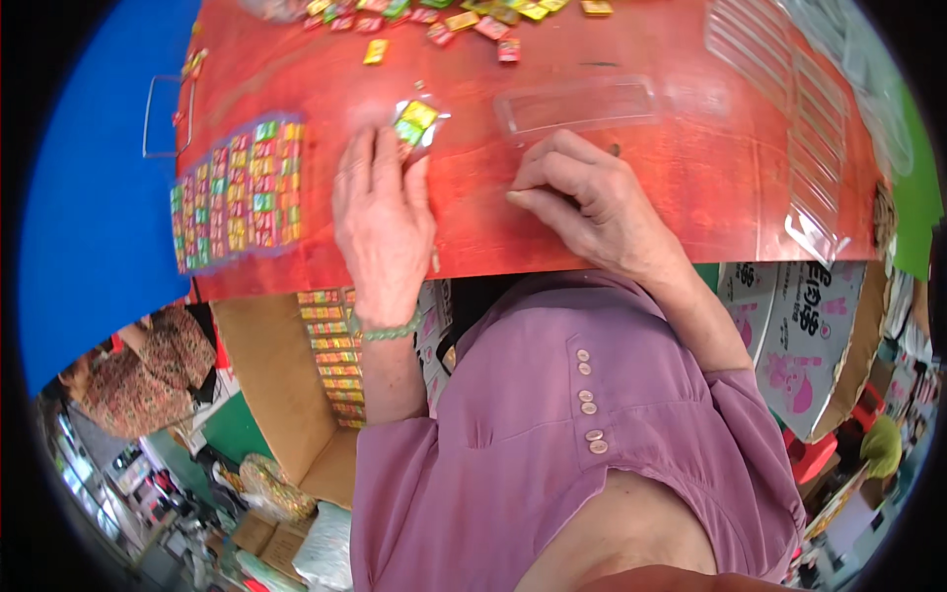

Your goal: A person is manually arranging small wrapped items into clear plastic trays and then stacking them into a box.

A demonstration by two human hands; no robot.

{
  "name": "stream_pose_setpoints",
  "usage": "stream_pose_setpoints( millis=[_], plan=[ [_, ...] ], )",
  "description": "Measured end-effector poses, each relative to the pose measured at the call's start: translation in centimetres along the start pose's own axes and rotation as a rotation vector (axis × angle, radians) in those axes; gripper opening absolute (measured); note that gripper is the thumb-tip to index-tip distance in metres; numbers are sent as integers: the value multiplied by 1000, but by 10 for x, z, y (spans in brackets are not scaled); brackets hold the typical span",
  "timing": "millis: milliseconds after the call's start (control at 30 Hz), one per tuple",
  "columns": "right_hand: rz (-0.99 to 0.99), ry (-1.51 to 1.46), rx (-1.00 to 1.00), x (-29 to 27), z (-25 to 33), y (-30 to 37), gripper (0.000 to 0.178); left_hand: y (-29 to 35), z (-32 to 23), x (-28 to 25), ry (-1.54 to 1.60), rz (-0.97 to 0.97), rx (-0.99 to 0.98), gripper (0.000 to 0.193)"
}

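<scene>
My left hand [383, 207] lies on the red table with its fingers stretched out, a beaded bracelet at the wrist. Right beside its fingertips is a small clear plastic sleeve [418, 122] with yellow and green packets in it; the hand partly hides its near end. To the right, my right hand [592, 192] hovers over the tabletop, thumb and index finger pinched together. Whatever may be between those fingertips is too small to make out. Just beyond this hand lies a shallow clear plastic tray [575, 106].
Small coloured packets [473, 24] lie scattered along the far side. At left, filled sleeves form a block of rows [240, 197]. More clear trays [817, 128] line the right side. Below the table edge stand a cardboard box [271, 380] with packed rows and a printed carton [799, 345].
</scene>
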State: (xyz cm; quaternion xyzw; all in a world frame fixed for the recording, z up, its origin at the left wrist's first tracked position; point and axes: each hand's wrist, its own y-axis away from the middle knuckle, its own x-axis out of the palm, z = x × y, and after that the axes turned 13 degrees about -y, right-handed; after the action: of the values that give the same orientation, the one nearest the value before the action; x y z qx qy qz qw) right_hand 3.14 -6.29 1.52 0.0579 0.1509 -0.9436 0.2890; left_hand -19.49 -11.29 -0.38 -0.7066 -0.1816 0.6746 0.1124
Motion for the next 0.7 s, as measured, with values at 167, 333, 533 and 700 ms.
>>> stream_pose_setpoints(
  millis=[167, 333, 533, 700],
  plan=[
    [-31, 25, 0, -3, -1, 4, 8, 1, 0, -3, -121, -26, -9, 38],
    [-50, 96, -77, -8, -1, 11, 11, 10, 7, -5, -161, -36, -73, 45],
    [-163, 524, -170, -42, -5, 1, 15, -12, -23, -14, -15, -37, 48, 49],
    [-144, 675, -184, -69, -12, -25, 16, -75, -61, -5, 175, 50, 218, 50]
  ],
)
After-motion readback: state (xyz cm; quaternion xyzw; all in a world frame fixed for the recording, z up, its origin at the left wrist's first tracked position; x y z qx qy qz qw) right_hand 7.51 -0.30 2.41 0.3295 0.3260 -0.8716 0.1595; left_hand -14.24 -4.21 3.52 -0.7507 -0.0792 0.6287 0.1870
